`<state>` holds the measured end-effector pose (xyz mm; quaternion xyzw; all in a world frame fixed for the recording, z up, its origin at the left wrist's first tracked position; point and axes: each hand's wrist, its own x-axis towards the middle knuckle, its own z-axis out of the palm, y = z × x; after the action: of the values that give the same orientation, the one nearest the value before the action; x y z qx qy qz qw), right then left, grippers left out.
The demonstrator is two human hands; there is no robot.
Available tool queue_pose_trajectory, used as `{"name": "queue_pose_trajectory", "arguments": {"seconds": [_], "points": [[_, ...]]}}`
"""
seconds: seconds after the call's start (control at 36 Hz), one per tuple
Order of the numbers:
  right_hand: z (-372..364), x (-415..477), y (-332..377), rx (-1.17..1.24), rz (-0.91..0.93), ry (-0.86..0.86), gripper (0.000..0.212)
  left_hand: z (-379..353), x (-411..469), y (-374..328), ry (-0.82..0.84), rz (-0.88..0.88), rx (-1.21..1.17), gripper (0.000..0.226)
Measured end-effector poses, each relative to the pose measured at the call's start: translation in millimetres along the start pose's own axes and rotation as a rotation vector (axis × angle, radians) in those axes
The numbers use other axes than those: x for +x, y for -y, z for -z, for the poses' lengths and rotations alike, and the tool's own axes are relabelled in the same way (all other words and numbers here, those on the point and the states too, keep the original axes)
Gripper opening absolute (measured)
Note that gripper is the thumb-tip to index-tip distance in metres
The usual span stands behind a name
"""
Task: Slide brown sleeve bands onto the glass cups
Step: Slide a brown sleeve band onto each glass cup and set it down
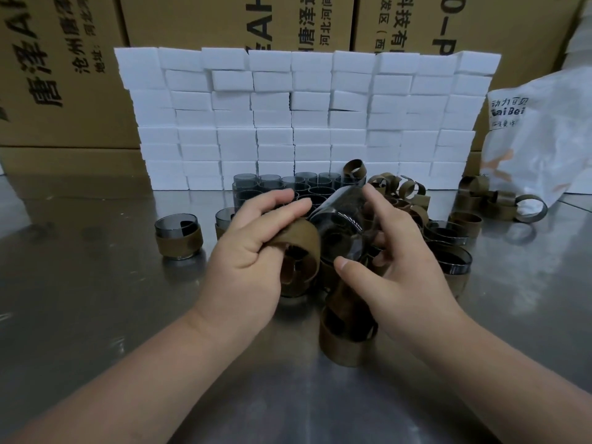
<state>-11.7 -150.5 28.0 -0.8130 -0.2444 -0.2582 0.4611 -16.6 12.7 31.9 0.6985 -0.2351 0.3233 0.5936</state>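
Tilting the glass cup (344, 219) in my right hand (394, 267), I aim its base at the brown sleeve band (299, 248) my left hand (246, 267) pinches open.

1. Round smoky grey glass cups (253, 187) are dark and see-through.
2. Curled paper sleeve bands (413, 189) are plain olive brown.
3. The flat metal tabletop (96, 299) is silver grey with dull reflections.
4. Stacked foam blocks (304, 120) are plain white.
5. Big cardboard cartons (64, 59) are tan with black printed characters.
6. A crumpled plastic bag (541, 142) is white with dark lettering and orange marks.
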Motion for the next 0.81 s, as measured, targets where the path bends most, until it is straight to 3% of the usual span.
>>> {"name": "queue_pose_trajectory", "arguments": {"seconds": [0.14, 0.28, 0.53, 0.67, 0.81], "points": [[0.3, 0.4, 1.4, 0.006, 0.02, 0.007, 0.078, -2.3, -5.4, 5.6, 0.09, -0.053, 0.036, 0.075], [-2.3, -1.6, 2.8, 0.08, 0.006, 0.058, 0.072, -2.9, -5.9, 8.0, 0.004, -0.074, 0.016, 0.054], [0.9, -2.8, 12.1, 0.122, -0.002, 0.205, 0.073, -1.1, -4.0, 9.3, 0.0, -0.09, 0.144, 0.058], [-0.1, -4.8, 15.4, -0.033, 0.012, 0.252, 0.091, 2.3, -5.6, 6.6, 0.075, -0.102, 0.248, 0.047], [-6.6, -6.7, 17.5, -0.109, 0.032, 0.243, 0.081, 0.5, -8.2, 2.0, 0.169, -0.089, 0.37, 0.057]]}}
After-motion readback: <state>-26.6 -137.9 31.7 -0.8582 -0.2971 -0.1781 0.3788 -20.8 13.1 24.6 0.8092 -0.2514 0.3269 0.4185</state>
